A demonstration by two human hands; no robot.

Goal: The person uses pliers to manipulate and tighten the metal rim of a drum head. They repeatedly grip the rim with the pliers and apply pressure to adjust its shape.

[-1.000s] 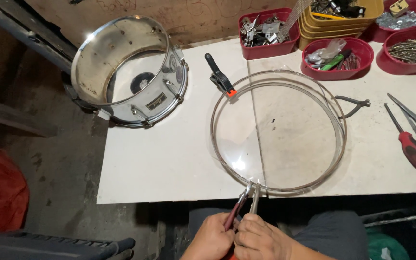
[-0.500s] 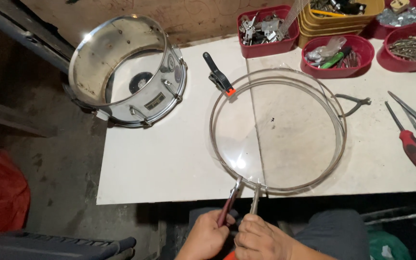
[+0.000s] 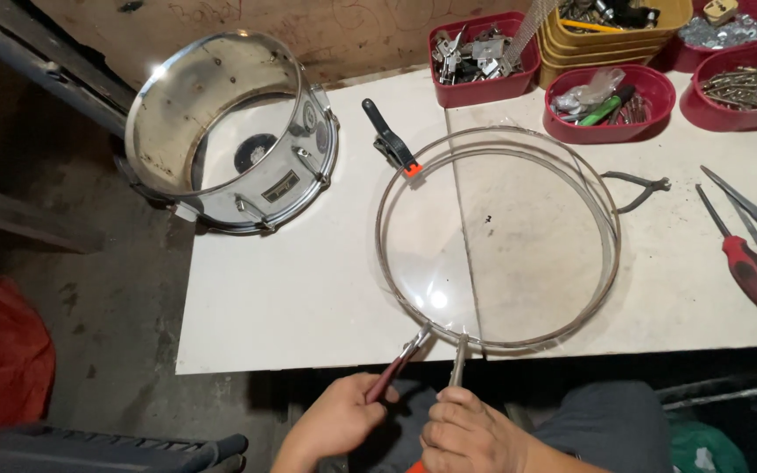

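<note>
Bins (image 3: 482, 88) of hardware — hands (image 3: 462, 434) on pliers (image 3: 400, 368).

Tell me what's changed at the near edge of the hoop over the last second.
The two tools have spread apart: the left hand swung the red-handled pliers leftward, while the right hand keeps the metal tool at the hoop. Both hands still grip their tools. The hoop, black clamp and drum shell stayed put.
</note>
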